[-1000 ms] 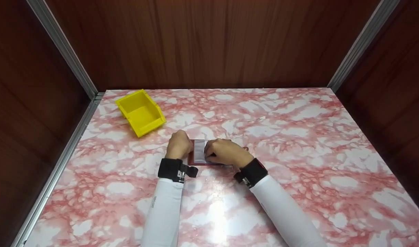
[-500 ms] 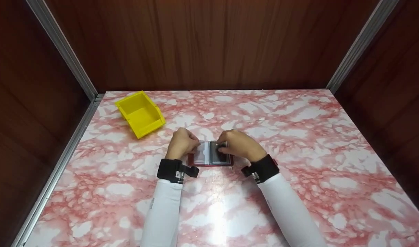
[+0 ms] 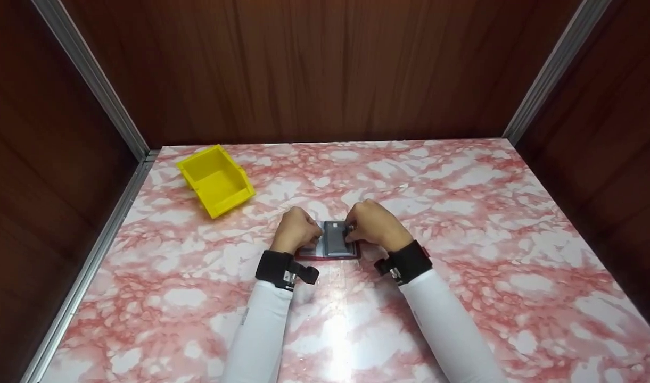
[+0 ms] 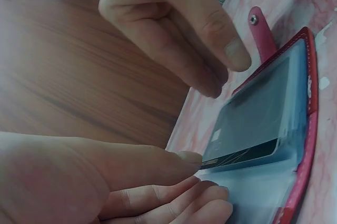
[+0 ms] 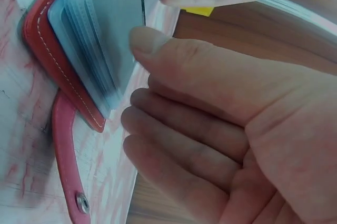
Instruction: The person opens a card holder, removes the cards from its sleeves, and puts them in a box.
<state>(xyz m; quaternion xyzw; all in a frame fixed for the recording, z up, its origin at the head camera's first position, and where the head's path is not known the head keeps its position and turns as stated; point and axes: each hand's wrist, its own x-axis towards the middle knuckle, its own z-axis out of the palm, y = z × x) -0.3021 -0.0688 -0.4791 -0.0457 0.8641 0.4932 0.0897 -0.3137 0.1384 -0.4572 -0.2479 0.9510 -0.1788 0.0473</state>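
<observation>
A red card holder (image 4: 311,71) with clear plastic sleeves (image 5: 100,40) lies open on the table. On its right-hand side a dark card (image 4: 245,154) sits inside a sleeve, one long edge showing past the plastic near the fold. My left hand (image 3: 295,231) is over the left page, its thumb tip at that exposed edge and the other fingers loosely bent below. At the outer edge of the right page is my right hand (image 3: 375,226). Its thumb lies close to the sleeves, with the fingers apart from the thumb and nothing visible between them.
A yellow bin (image 3: 218,186) stands at the table's back left. The holder's strap (image 5: 66,150), with a metal snap, sticks out on the right side. Brown wood-grain panels (image 3: 325,69) and metal posts enclose the pink marbled table (image 3: 463,223).
My right hand has moved right, off the middle of the holder, uncovering the dark card. My left hand has shifted right over the left page toward the fold.
</observation>
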